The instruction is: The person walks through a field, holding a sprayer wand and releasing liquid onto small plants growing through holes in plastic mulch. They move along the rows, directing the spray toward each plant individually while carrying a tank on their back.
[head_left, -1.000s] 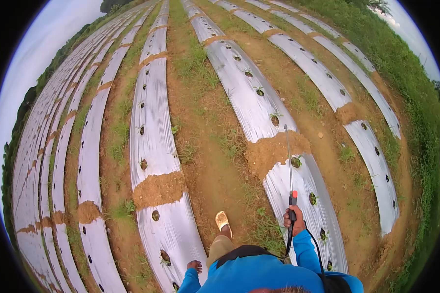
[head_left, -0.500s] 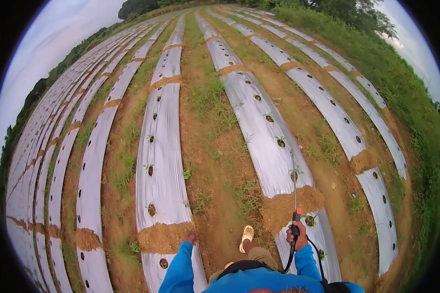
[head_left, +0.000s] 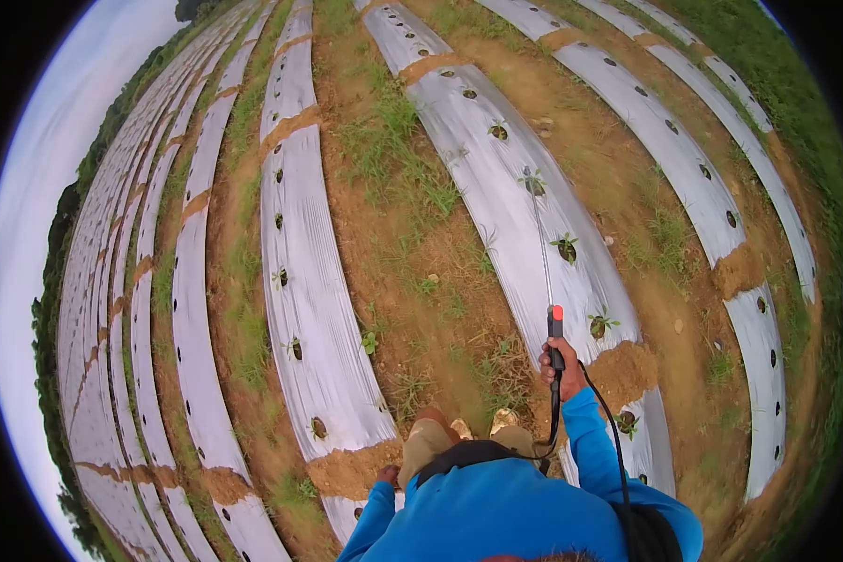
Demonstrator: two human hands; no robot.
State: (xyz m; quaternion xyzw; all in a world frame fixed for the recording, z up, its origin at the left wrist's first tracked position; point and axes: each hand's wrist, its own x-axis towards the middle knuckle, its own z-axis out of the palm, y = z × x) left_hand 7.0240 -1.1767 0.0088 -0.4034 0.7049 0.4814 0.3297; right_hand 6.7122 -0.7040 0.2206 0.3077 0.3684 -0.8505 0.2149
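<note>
My right hand [head_left: 560, 363] is closed around the black handle of a spray wand [head_left: 545, 253] with an orange-red part on top. The thin lance reaches forward over the silver plastic mulch [head_left: 482, 201], its tip near a seedling [head_left: 533, 182] in a planting hole. Closer in, another seedling [head_left: 565, 247] grows right of the lance. A black hose [head_left: 609, 421] runs from the handle back along my right sleeve. My left hand [head_left: 389, 474] hangs low by my leg, close to a soil-covered strip across the left bed; its fingers are too small to make out.
Parallel mulched beds [head_left: 323, 281] with rows of holes stretch ahead and left. Mounds of soil [head_left: 623, 370] cross them at intervals. Bare soil with weeds [head_left: 393, 140] lies between beds. Thick grass [head_left: 796, 112] borders the right side. My shoes [head_left: 504, 421] stand on the path.
The view has tipped down and shifted. I have stepped forward, and the wand tip has swung from a near hole to a seedling farther along the bed. My right hand keeps its grip.
</note>
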